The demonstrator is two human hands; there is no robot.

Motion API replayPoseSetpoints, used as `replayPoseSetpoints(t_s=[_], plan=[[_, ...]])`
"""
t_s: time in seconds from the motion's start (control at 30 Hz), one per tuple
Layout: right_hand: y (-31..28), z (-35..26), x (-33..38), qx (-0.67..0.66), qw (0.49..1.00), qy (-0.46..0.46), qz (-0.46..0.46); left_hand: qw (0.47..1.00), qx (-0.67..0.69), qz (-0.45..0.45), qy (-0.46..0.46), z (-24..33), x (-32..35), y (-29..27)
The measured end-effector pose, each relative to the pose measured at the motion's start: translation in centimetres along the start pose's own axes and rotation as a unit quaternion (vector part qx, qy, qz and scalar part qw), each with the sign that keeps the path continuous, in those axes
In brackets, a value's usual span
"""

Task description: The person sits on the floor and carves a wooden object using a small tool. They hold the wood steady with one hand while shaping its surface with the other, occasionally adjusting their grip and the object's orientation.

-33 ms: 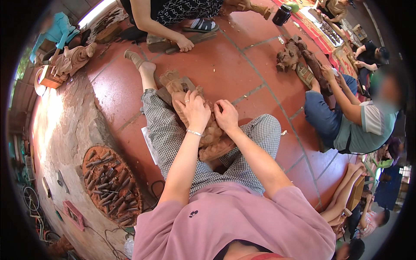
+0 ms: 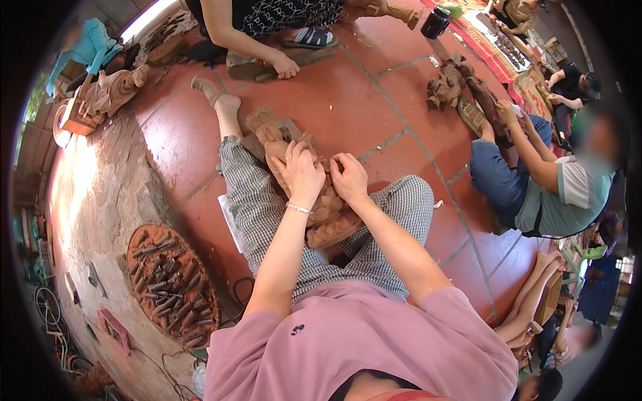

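A carved wooden figure [image 2: 326, 205], light brown, lies slanted across my lap between my legs, its far end past my left knee. My left hand [image 2: 302, 172], with a ring and a pale bracelet, rests over the middle of the carving, its fingers bent round it. Close on its right, my right hand [image 2: 349, 176] is curled against the carving's side, fingertips drawn together. Whatever those fingertips may hold is hidden. A dark flat wooden piece [image 2: 289, 128] shows beside the carving's far part.
At my left, a round tray [image 2: 212, 304] holds several carving tools on a worn stone-like surface [image 2: 120, 200]. Across from me, a person's hand [image 2: 286, 67] rests by a wooden block [image 2: 247, 67]. On the right, a seated person [image 2: 562, 180] works on a dark carving [image 2: 488, 100]. Red tiles [image 2: 374, 100] lie between.
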State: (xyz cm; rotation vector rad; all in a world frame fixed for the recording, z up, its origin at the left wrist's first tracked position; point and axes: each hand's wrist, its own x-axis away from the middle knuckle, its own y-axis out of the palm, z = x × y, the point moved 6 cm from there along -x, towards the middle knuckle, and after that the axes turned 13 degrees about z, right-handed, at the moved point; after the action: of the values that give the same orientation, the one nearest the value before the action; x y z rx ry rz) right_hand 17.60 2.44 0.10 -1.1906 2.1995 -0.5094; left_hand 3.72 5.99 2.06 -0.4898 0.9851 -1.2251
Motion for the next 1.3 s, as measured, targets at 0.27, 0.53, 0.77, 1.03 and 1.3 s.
replayPoseSetpoints(t_s=[0.27,0.53,0.77,1.03,1.3], plan=[[-0.6,-1.6,0.6,0.070,0.997,-0.007,0.019,0.999,-0.012,0.027,0.015,-0.7,-0.9,0.9],[-0.7,-1.6,0.4,0.098,0.994,-0.044,0.030,0.990,0.136,0.003,0.043,-1.6,2.4,-2.1],[-0.9,-1.9,-0.1,0.112,0.993,-0.033,0.007,0.995,0.077,0.011,0.058,-1.2,-0.1,-0.5],[-0.6,-0.6,0.2,0.057,0.998,-0.016,0.026,0.973,0.208,-0.030,0.091,-5.8,2.2,-4.7],[-0.7,-0.4,0.1,0.055,0.998,0.021,-0.006,0.960,0.277,0.003,0.044,-7.7,2.0,-4.2]])
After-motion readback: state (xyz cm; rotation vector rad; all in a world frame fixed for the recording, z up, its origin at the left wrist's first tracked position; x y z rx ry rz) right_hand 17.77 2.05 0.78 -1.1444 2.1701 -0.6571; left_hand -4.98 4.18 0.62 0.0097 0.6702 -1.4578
